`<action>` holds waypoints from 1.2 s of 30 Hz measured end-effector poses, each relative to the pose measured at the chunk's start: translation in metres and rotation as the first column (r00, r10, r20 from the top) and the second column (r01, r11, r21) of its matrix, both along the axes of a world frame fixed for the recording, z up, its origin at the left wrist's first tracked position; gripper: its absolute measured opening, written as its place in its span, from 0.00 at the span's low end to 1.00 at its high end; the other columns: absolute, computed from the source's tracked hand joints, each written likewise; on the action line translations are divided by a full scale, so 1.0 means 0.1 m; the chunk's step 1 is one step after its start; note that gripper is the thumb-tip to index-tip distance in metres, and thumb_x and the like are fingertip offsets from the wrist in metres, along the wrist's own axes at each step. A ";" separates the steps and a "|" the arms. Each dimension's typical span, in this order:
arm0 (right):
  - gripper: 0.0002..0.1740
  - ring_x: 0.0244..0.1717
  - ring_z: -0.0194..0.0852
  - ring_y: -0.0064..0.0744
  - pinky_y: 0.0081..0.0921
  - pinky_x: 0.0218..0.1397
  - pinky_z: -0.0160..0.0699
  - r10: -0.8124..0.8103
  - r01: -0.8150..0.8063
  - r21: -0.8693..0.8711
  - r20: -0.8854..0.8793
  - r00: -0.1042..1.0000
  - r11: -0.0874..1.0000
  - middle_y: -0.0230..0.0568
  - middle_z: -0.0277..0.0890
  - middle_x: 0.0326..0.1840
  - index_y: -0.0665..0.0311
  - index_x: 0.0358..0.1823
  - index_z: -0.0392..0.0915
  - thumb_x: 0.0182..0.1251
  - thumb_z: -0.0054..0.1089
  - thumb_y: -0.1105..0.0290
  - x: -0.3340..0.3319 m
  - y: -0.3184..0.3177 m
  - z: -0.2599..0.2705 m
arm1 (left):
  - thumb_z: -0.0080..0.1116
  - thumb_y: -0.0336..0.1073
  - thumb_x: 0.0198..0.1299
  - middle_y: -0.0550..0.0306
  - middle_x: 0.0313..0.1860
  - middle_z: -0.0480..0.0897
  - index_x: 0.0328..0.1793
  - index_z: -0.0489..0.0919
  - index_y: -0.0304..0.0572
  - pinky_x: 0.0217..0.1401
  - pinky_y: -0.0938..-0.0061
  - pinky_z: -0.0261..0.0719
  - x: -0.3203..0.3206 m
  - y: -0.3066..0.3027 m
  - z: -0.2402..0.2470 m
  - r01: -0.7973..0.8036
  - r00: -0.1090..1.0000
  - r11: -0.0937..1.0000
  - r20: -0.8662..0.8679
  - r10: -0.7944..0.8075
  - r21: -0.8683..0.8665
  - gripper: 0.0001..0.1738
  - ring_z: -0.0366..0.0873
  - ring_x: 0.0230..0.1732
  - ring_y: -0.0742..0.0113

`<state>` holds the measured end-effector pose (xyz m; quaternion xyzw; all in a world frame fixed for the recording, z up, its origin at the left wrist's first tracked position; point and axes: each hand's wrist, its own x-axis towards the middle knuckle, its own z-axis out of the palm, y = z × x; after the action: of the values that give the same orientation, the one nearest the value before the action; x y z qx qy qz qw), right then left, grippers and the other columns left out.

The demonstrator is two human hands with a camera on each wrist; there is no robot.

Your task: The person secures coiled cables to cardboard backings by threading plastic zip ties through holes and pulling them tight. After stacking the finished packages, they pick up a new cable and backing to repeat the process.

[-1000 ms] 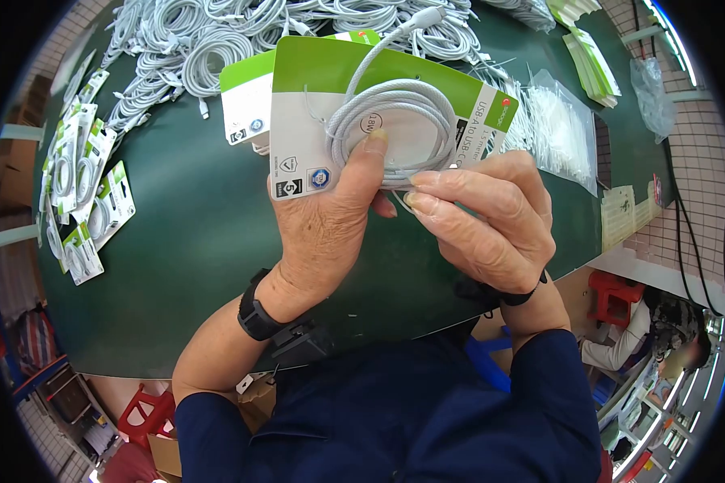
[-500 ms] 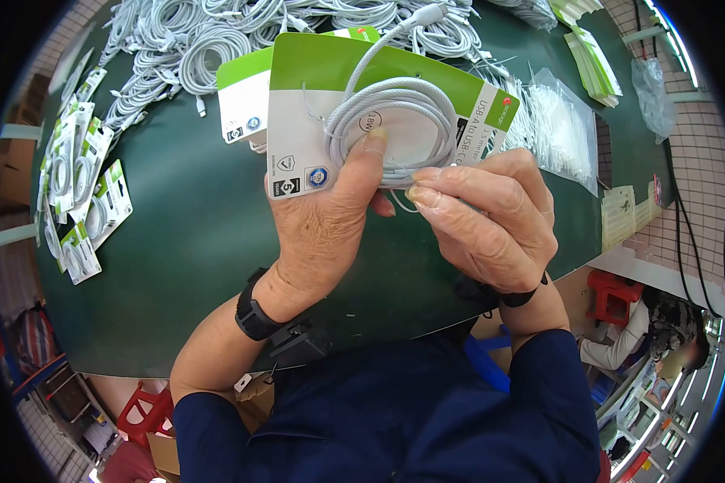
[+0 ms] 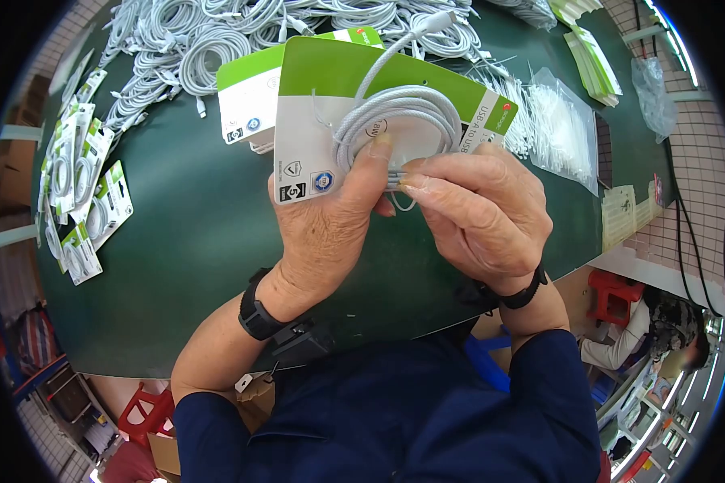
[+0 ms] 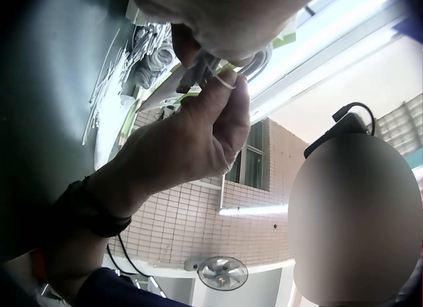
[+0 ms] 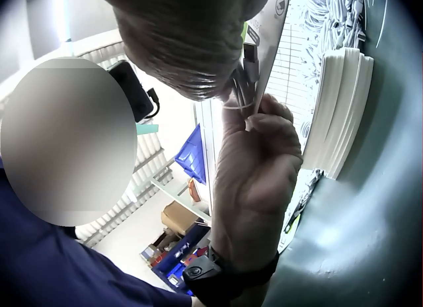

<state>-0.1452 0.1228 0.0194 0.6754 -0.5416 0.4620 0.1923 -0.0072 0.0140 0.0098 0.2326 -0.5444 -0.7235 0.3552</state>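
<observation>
Head view gives us the clearest look. Our left hand (image 3: 322,229) grips the card (image 3: 330,80) from below, fingers curled behind it. The thumb presses flat on the lower edge of the coiled cable (image 3: 403,109), pinning it to the card's white face. Our right hand (image 3: 483,217) is closed to a pinch: thumb and forefinger nip a thin white tie (image 4: 223,84) just under the coil, right beside the left thumb. The card is held up off the table (image 3: 193,241) and tilted toward us, with the cable's free end running up over the green band.

From the left wrist the tie shows as a small loop at the right fingertips. Whether it already passes through the card we cannot tell.

To do this well, we judge that the left thumb should hold every strand of the coil flat and together, so none slips out of the loop. The right hand should draw the tie snug but not so hard that the card creases.

Further out, a second card (image 3: 246,88) lies just behind the one in hand. Loose cables (image 3: 217,32) are heaped along the far edge, packed cards (image 3: 80,185) sit in a row at the left, and a clear bag (image 3: 560,121) of white ties lies to the right.
</observation>
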 end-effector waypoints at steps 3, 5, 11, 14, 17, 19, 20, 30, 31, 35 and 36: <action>0.21 0.30 0.87 0.31 0.24 0.29 0.80 0.021 -0.021 -0.013 0.065 0.998 1.000 0.36 0.90 0.41 0.59 0.48 0.89 0.50 0.78 0.82 0.03 0.01 0.01 | 0.71 0.32 0.68 0.57 0.38 0.88 0.52 0.84 0.31 0.23 0.79 0.81 -0.01 0.04 0.04 -0.020 1.000 0.999 0.003 0.019 0.027 0.12 0.83 0.26 0.76; 0.22 0.31 0.88 0.31 0.24 0.29 0.80 0.027 -0.027 -0.008 0.060 0.998 1.000 0.36 0.90 0.41 0.59 0.49 0.89 0.51 0.77 0.82 0.03 0.03 0.02 | 0.71 0.32 0.68 0.57 0.38 0.88 0.52 0.84 0.32 0.23 0.79 0.81 -0.02 0.04 0.07 -0.032 0.999 0.997 -0.002 0.033 0.075 0.12 0.83 0.27 0.76; 0.24 0.31 0.87 0.30 0.23 0.29 0.78 0.059 -0.059 0.023 0.016 0.998 0.998 0.37 0.90 0.41 0.57 0.52 0.89 0.51 0.78 0.81 0.01 0.04 0.01 | 0.72 0.32 0.67 0.57 0.38 0.88 0.52 0.84 0.32 0.23 0.79 0.81 -0.02 0.02 0.07 -0.075 0.995 0.996 -0.056 0.077 0.039 0.13 0.83 0.27 0.76; 0.24 0.30 0.86 0.29 0.23 0.28 0.77 0.059 -0.059 0.028 0.016 0.998 0.998 0.37 0.90 0.41 0.57 0.52 0.89 0.52 0.79 0.81 0.01 0.05 0.01 | 0.71 0.32 0.68 0.57 0.38 0.88 0.52 0.84 0.32 0.23 0.80 0.81 -0.03 0.02 0.07 -0.078 0.995 0.997 -0.061 0.080 0.029 0.12 0.83 0.26 0.76; 0.23 0.30 0.86 0.30 0.23 0.28 0.77 0.057 -0.057 0.016 0.030 0.998 0.998 0.37 0.90 0.41 0.57 0.51 0.89 0.52 0.79 0.80 0.01 0.05 0.01 | 0.71 0.32 0.68 0.58 0.38 0.88 0.52 0.84 0.32 0.23 0.80 0.81 -0.02 0.01 0.07 -0.063 0.997 0.998 -0.045 0.064 0.023 0.12 0.83 0.26 0.76; 0.23 0.30 0.86 0.30 0.23 0.28 0.77 0.057 -0.058 0.017 0.035 0.998 0.998 0.37 0.90 0.41 0.57 0.51 0.89 0.52 0.79 0.80 0.02 0.05 0.01 | 0.71 0.32 0.68 0.58 0.38 0.88 0.52 0.84 0.32 0.23 0.80 0.81 -0.01 0.00 0.07 -0.057 0.998 0.998 -0.039 0.057 0.019 0.12 0.83 0.26 0.77; 0.22 0.30 0.86 0.30 0.23 0.28 0.77 0.057 -0.058 0.019 0.037 0.998 0.998 0.37 0.90 0.41 0.57 0.51 0.89 0.52 0.79 0.80 0.02 0.05 0.01 | 0.71 0.32 0.68 0.58 0.38 0.88 0.52 0.84 0.32 0.23 0.80 0.81 -0.01 0.00 0.07 -0.054 0.998 0.998 -0.034 0.054 0.011 0.12 0.83 0.26 0.77; 0.20 0.32 0.90 0.32 0.25 0.29 0.84 0.037 -0.041 0.037 0.098 0.994 0.998 0.38 0.89 0.38 0.63 0.47 0.88 0.51 0.76 0.83 0.04 -0.03 0.01 | 0.71 0.32 0.68 0.58 0.38 0.89 0.52 0.85 0.33 0.24 0.80 0.82 -0.01 0.02 0.02 -0.023 1.000 1.000 0.009 0.023 0.011 0.12 0.84 0.27 0.77; 0.19 0.32 0.90 0.33 0.25 0.29 0.85 0.030 -0.037 0.058 0.117 0.993 0.998 0.38 0.89 0.38 0.63 0.47 0.87 0.51 0.76 0.84 0.05 -0.03 0.02 | 0.72 0.31 0.68 0.58 0.39 0.89 0.52 0.85 0.33 0.25 0.80 0.82 -0.01 0.03 0.00 -0.025 1.000 1.000 0.015 0.025 0.013 0.12 0.84 0.27 0.78; 0.18 0.31 0.90 0.34 0.26 0.29 0.85 0.014 -0.032 0.134 0.138 0.990 0.990 0.39 0.89 0.38 0.65 0.47 0.86 0.53 0.74 0.84 0.07 -0.01 0.05 | 0.71 0.31 0.68 0.58 0.39 0.89 0.53 0.84 0.32 0.25 0.80 0.82 0.00 -0.03 -0.15 0.002 1.000 0.989 -0.009 -0.003 -0.146 0.12 0.84 0.28 0.79; 0.17 0.31 0.90 0.33 0.26 0.28 0.85 0.018 -0.032 0.126 0.111 0.994 0.992 0.38 0.89 0.39 0.65 0.47 0.86 0.54 0.74 0.83 0.06 -0.02 0.03 | 0.71 0.31 0.68 0.58 0.39 0.89 0.53 0.84 0.31 0.25 0.80 0.82 0.01 -0.02 -0.12 0.008 1.000 0.993 0.009 -0.007 -0.120 0.12 0.84 0.28 0.79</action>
<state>-0.1394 0.1208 0.0219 0.6667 -0.5714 0.4651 0.1130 -0.0066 0.0117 -0.0020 0.2119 -0.5891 -0.6898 0.3637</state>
